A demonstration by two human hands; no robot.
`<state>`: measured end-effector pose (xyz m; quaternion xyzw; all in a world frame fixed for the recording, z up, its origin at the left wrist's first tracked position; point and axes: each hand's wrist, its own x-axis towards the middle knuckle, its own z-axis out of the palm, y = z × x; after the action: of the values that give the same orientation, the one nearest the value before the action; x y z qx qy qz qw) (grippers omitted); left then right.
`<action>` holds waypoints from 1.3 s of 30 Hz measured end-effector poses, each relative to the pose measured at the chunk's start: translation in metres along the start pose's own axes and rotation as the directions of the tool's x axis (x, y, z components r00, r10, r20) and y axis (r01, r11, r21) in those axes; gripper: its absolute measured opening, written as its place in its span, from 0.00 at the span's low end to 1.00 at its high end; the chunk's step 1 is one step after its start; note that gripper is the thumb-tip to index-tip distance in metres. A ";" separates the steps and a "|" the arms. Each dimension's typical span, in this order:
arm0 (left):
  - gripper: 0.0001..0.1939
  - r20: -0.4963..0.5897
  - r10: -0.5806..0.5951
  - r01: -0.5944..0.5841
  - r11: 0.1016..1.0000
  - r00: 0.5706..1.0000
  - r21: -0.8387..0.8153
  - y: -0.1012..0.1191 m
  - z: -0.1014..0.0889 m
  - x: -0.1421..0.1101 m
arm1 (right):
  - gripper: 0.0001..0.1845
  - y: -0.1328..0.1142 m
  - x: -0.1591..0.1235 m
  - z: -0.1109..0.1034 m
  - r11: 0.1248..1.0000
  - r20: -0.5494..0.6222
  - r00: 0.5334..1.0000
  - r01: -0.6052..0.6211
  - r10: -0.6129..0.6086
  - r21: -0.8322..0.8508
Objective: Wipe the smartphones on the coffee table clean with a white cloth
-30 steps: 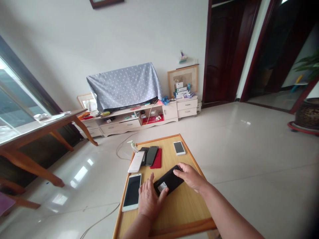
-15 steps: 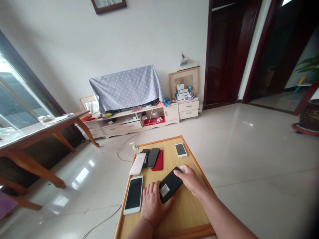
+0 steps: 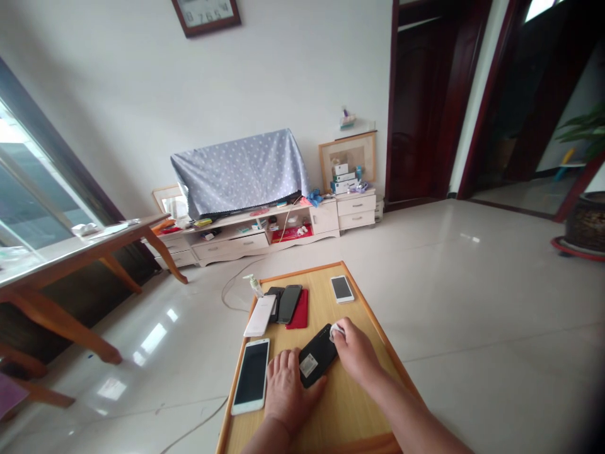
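A black phone with a pale label lies at a slant on the small wooden table. My left hand grips its lower end, thumb along the near side and fingers at the far side. My right hand is closed around a crumpled white cloth or tissue, pressed to the phone's upper end. Just left of my left hand lies a large white-framed phone with a dark screen. A small white phone lies beyond my right hand.
Farther left on the table, a white phone, a dark phone and a red phone or case overlap. A pump bottle stands at the table's left edge. A low cabinet lines the wall.
My right hand with the white cloth has shifted from the phone's top corner onto its back. My right thumb no longer lies on the phone. The view has tilted slightly upward.
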<state>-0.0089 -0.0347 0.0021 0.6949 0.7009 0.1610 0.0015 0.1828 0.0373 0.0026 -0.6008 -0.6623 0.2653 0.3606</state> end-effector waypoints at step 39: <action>0.30 0.037 0.043 -0.043 0.999 0.998 0.015 0.003 -0.002 0.001 | 0.28 -0.017 -0.043 -0.006 0.853 0.399 0.864 0.435 -0.306 -0.288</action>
<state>-0.0063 -0.0339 0.0052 0.7126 0.6868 0.1427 0.0054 0.1783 -0.0080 0.0131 -0.4614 -0.8566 0.1597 0.1667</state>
